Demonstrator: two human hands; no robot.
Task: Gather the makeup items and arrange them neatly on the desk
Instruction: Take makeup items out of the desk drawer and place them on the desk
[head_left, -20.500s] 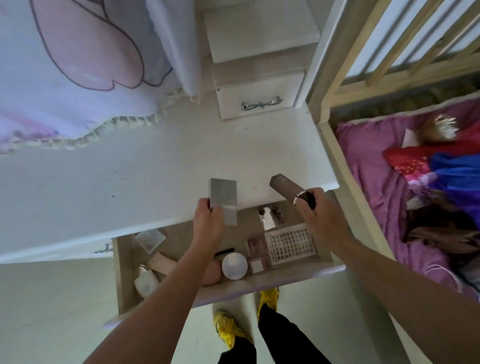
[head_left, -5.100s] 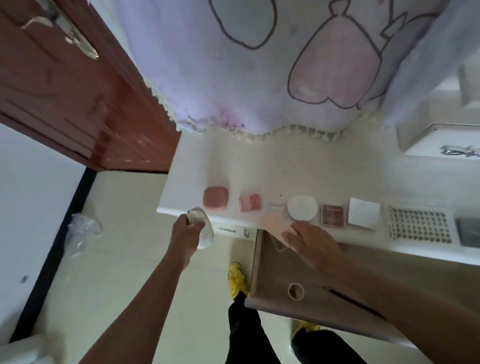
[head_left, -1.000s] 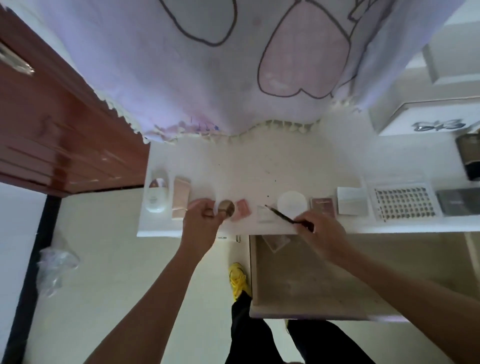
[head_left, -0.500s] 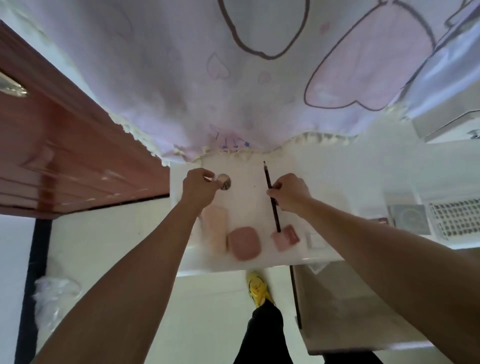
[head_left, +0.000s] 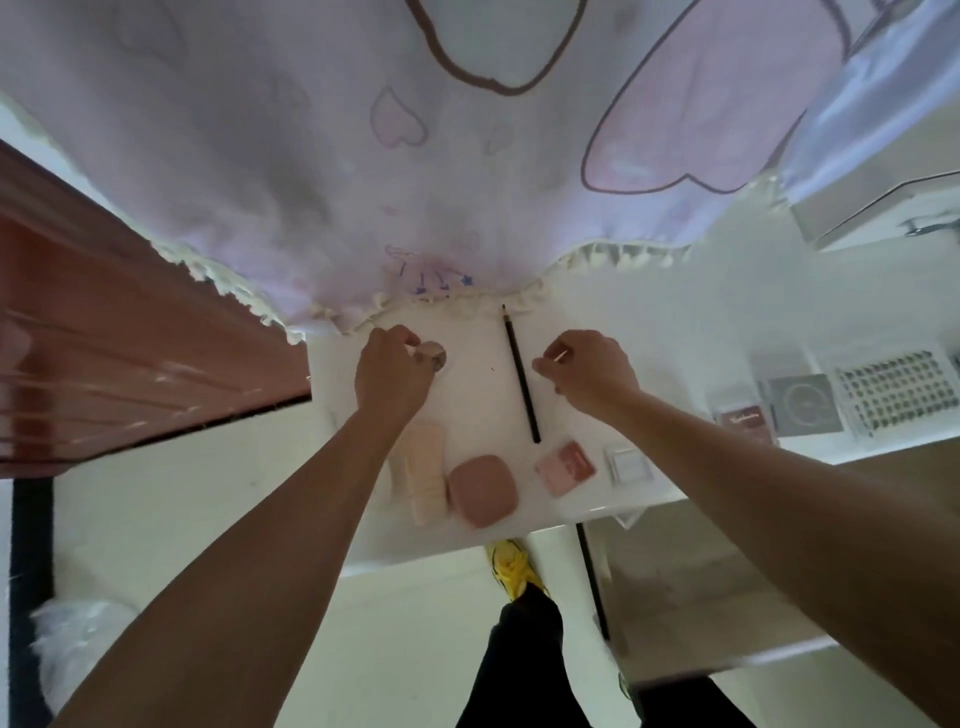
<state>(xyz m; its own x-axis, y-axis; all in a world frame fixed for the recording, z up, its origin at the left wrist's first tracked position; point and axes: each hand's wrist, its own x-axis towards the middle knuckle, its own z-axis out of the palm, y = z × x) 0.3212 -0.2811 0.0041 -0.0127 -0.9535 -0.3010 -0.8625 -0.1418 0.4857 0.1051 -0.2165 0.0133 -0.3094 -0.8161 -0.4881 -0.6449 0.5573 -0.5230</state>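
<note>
A black pencil (head_left: 520, 374) lies on the worktop (head_left: 478, 405), towards the far edge. To its left, the left hand (head_left: 389, 374) pinches a small round pot (head_left: 434, 356). The right hand (head_left: 587, 371) curls just right of the pencil; I cannot tell whether it holds anything. A pink case (head_left: 483, 491) sits nearer.

I see a pale curtain (head_left: 311, 156) printed with hearts, its fringed hem hanging low. A reddish-brown door (head_left: 104, 338) stands at left, with a crumpled plastic bag (head_left: 72, 639) on the floor (head_left: 415, 649) below it. A yellow shoe (head_left: 511, 569) sits beside an open drawer (head_left: 701, 597).
</note>
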